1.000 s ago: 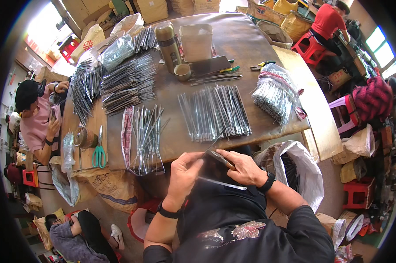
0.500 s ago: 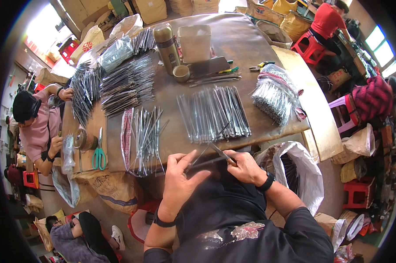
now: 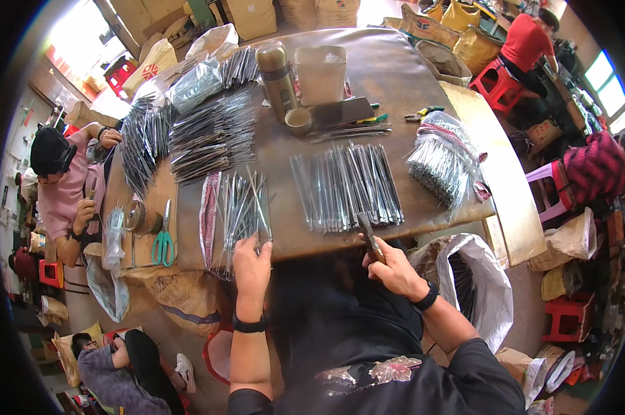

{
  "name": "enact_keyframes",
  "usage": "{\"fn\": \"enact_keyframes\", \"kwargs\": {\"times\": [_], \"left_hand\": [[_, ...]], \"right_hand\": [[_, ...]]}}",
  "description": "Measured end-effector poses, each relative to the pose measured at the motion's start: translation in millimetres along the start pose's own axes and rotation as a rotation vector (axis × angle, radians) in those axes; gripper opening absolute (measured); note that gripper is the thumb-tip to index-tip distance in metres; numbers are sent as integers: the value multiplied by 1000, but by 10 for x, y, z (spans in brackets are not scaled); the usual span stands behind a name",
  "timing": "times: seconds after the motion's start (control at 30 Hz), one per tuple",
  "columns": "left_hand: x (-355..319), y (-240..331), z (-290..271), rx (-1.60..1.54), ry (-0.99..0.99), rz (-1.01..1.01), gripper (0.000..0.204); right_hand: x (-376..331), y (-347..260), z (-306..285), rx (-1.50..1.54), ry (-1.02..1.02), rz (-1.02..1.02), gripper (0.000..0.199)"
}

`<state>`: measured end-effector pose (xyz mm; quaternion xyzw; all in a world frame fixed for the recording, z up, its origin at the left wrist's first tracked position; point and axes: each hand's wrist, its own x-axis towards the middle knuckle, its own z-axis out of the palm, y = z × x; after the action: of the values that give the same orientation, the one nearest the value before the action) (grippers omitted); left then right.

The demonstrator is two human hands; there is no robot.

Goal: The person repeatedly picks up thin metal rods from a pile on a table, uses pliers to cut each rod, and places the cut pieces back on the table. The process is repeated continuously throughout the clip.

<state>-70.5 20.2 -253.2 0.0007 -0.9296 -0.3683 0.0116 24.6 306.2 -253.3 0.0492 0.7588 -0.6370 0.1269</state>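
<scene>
1. The right grip point(image 3: 390, 268) was closed around a tool point(image 3: 368, 232), its tip over the near edge of the strip row point(image 3: 347, 187).
2. The left grip point(image 3: 252, 261) was at the loose strips' point(image 3: 235, 214) near ends; whether it pinched any could not be told.
3. Around these on the surface point(image 3: 274, 153) lay scissors point(image 3: 165, 232) leftward and a bagged bundle point(image 3: 433, 162) rightward.
4. Beyond stood a flask point(image 3: 276, 83).

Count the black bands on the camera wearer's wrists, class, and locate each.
2: one black band around the wrist of the left hand, the other band around the wrist of the right hand. Both wrists show; none seems hidden.
</scene>
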Motion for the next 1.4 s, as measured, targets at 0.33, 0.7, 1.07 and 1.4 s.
{"fn": "enact_keyframes", "kwargs": {"times": [0.33,0.7,1.07,1.4], "left_hand": [[278,423,793,116,-7,31,37],[502,266,603,-514,-415,-384,26],[20,180,-63,-1575,-572,-659,13],[-78,475,-14,-1603,-666,-575,13]], "right_hand": [[-157,-236,-36,277,-78,18,62],[-447,-59,-704,491,255,-32,33],[-453,617,-1878,521,935,26,17],[368,910,-2434,-703,1098,227,23]]}}
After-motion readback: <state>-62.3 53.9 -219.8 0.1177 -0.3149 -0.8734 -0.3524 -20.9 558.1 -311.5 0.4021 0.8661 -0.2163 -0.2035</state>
